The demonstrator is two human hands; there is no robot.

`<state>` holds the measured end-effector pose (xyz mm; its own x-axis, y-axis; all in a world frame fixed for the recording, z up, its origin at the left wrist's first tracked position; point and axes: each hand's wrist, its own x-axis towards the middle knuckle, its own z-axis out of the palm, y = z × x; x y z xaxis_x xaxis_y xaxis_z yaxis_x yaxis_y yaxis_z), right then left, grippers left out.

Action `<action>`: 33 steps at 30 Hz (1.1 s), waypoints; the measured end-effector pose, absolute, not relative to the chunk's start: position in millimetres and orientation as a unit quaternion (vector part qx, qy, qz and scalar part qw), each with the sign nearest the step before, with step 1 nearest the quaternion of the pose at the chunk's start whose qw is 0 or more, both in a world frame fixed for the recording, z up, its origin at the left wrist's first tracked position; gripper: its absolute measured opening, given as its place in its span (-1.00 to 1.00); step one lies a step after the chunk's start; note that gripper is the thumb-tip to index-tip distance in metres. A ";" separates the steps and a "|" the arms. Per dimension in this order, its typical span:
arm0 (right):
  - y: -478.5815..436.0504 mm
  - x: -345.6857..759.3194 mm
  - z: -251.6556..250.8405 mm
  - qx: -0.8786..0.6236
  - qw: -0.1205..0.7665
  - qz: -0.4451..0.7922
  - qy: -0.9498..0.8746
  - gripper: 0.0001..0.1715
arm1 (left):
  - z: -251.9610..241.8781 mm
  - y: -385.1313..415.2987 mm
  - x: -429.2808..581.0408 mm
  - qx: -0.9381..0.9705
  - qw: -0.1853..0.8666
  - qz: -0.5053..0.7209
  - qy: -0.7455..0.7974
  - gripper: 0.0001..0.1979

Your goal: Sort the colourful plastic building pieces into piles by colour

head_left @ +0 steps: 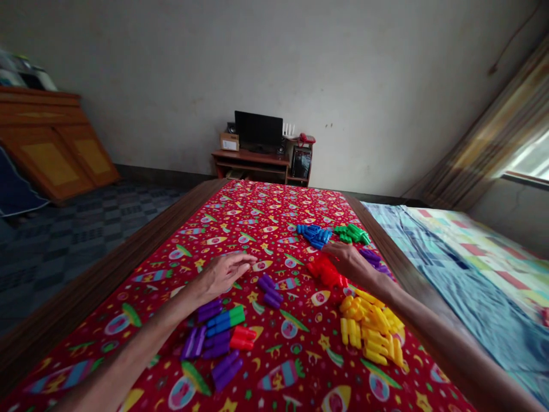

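Note:
My left hand (226, 272) hovers over the cloth with its fingers stretched out and nothing in them. A purple plastic block (270, 290) lies just right of it. Below the hand sit several more purple blocks (227, 369), a blue and green block (225, 320) and a red block (243, 339). My right hand (345, 258) reaches down at the pile of red blocks (326, 271); its fingertips are partly hidden, so whether it grips one is unclear. Near that hand are blue blocks (314, 234), green blocks (352, 233), purple blocks (374, 259) and a larger yellow pile (373, 329).
The red patterned cloth (283, 206) covers a long wooden table (150, 243). A bed (463, 252) flanks it on the right. Beyond the far end stands a desk (253, 162) with a monitor (258, 130). A wooden cabinet (55, 143) is at left.

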<state>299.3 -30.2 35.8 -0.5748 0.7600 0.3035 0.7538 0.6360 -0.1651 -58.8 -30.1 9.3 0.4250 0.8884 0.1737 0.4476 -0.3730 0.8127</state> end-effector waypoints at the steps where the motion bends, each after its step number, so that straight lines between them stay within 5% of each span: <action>1: -32.6 299.9 33.5 -0.414 0.166 0.007 -0.895 -0.61 | 7.0 -30.4 -58.3 0.769 0.348 0.313 0.435 -0.56; 13: -63.4 297.8 35.7 -0.434 0.177 -0.037 -0.883 -0.56 | -2.1 -57.3 -100.6 0.837 0.188 0.222 0.463 -0.48; 20: -94.0 244.2 18.0 -0.345 0.198 0.073 -0.915 -0.62 | -67.8 -121.3 -127.3 0.856 0.168 0.131 0.470 0.30; 26: -71.2 187.6 -9.0 -0.285 0.173 0.065 -0.941 -0.37 | -65.3 -115.4 -77.6 0.842 0.166 0.186 0.478 0.01; 33: -41.8 177.4 -8.2 -0.317 0.168 0.132 -0.924 -0.82 | -46.6 -54.6 -50.3 0.857 0.156 0.224 0.437 -0.18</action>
